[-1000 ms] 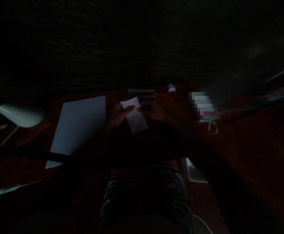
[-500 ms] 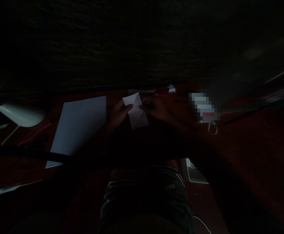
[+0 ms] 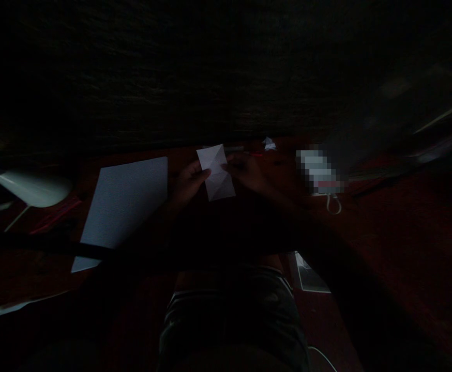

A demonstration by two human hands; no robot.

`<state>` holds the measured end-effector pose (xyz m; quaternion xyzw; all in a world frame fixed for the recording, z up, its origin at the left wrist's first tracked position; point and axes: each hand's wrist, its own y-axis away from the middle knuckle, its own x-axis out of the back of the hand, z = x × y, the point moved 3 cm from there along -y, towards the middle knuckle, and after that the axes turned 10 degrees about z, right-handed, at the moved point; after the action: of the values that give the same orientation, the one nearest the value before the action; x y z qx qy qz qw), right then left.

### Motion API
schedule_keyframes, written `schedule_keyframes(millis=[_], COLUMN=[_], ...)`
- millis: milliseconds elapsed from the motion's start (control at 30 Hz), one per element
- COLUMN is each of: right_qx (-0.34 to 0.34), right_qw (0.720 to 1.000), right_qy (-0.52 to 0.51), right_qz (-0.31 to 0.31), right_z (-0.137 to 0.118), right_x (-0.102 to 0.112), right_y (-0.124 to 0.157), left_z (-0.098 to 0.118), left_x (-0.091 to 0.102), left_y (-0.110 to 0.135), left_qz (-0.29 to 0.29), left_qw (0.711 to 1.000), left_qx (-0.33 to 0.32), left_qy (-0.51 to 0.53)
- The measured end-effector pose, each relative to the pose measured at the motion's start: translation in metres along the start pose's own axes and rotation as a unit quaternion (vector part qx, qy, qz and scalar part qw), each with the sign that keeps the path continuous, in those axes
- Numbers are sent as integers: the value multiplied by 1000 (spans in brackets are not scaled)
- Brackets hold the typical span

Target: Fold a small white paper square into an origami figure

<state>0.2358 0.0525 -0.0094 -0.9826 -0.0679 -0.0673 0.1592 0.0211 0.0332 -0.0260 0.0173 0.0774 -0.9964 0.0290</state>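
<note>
A small creased sheet of white paper (image 3: 217, 174) is held up between my two hands over the dark reddish table. My left hand (image 3: 190, 181) pinches its left edge, thumb on the near face. On the right edge, my right hand (image 3: 247, 172) grips the paper with its fingertips. Diagonal and crosswise fold lines run over the sheet, which looks nearly flat. Dim light hides much of the fingers.
Left of my hands lies a large white sheet or stack of paper (image 3: 127, 199). A white lamp head (image 3: 35, 188) stands farther left. A small folded paper piece (image 3: 269, 144) and a red object (image 3: 256, 154) lie behind. A blurred-out pale item (image 3: 319, 168) with a cord loop (image 3: 333, 204) is right.
The paper was bent inward at its middle sides and has opened flatter between my hands. Both hands keep hold of its edges.
</note>
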Motion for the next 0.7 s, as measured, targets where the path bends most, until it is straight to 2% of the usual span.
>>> schedule_keyframes(millis=[333,500,700], right_qx=[-42,-49,15], right_qw=[998,998,991], right_qy=[-37,-33,78], right_qz=[19,34,109], right_z=[7,14,13], right_x=[4,5,14], right_y=[-1,-4,-7], left_z=[-3,-1,-1], left_x=[8,8,8], left_y=[-5,-5,-5], left_qz=[32,22,15], left_qw=[998,995,996], left_qx=[31,42,33], left_qy=[46,87,84])
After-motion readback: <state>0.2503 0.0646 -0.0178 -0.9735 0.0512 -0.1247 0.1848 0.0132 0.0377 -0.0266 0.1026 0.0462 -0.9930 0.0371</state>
